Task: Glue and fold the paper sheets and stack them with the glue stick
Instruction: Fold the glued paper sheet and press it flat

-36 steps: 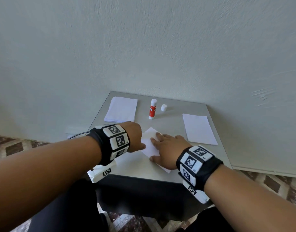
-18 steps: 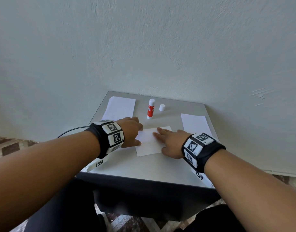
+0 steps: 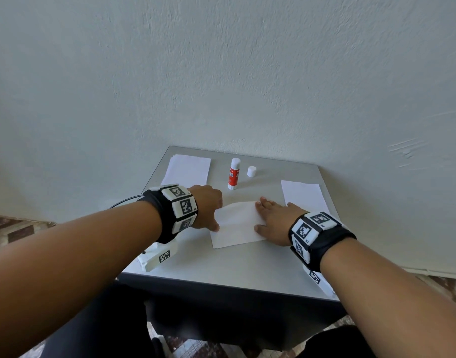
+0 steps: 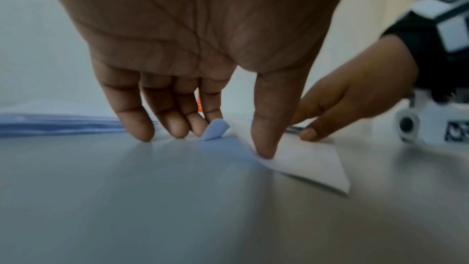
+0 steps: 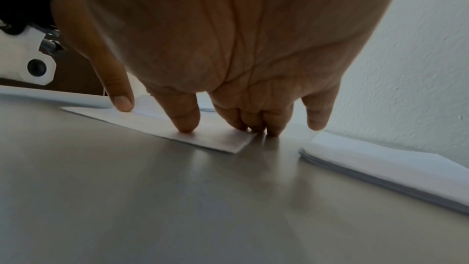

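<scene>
I see the grey table [image 3: 229, 270] with the folded sheet [image 3: 237, 226] lying flat near its middle, between my two hands. My left hand [image 3: 207, 208] is spread, thumb pressing the sheet's left edge, where a corner curls up by the fingers [image 4: 177, 125]. My right hand [image 3: 273, 220] is spread too, its fingertips [image 5: 186, 122] pressing the right edge. Paper stacks lie at back left [image 3: 187, 170] and right [image 3: 303, 196]. The glue stick [image 3: 234, 173] stands upright behind the sheet, its cap [image 3: 251, 171] beside it. My wristbands hide part of each stack.
</scene>
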